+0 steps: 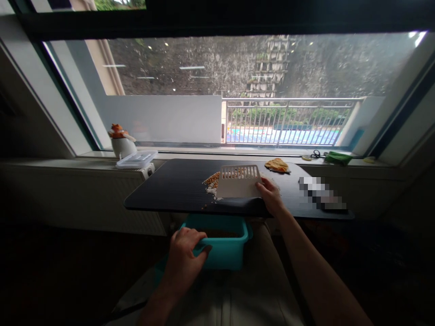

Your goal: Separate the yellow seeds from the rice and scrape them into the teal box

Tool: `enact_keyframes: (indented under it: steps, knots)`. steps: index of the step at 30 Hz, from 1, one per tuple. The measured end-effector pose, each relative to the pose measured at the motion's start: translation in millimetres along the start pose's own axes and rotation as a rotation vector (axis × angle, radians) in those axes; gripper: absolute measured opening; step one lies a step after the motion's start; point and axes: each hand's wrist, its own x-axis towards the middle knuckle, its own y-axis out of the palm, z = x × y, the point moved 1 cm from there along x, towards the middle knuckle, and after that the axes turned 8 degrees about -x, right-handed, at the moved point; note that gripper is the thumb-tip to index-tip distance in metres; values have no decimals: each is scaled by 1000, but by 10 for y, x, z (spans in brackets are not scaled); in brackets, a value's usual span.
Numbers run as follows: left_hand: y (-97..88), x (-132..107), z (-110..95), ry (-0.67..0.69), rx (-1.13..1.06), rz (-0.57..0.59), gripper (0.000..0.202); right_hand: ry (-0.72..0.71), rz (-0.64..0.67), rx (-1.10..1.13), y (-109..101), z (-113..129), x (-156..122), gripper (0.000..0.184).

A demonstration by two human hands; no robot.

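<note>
My right hand [272,195] grips the right edge of a beige slotted scraper [238,182] lying on the dark tabletop [170,190]. A small heap of brown and white grains [212,183] sits against the scraper's left side. Below the table's front edge, my left hand [185,253] is closed over the rim of a teal plastic bin [224,246] resting on my lap.
A clear lidded box [136,160] and a white jar with an orange figure [120,140] stand on the windowsill at left. A yellow cloth [277,165], scissors [316,154] and a green rag [338,158] lie at right. A blurred object [321,194] rests on the table's right side.
</note>
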Motion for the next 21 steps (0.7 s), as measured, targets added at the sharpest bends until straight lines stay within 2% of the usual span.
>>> enact_keyframes:
  steps: [4,10,15,21]
  knots:
    - [-120,12,72,-7,25,-30,10,-22,9,-1,31,25,-41,43]
    - [-312,41,154,-8,66,-47,13,-45,79,-5,307,40,-201,41]
    - [-331,47,145,-2,67,-43,9,-57,161,-29,389,76,-248,40]
    - [-332,39,182,-3,67,-57,10,-79,167,-36,487,104,-246,38]
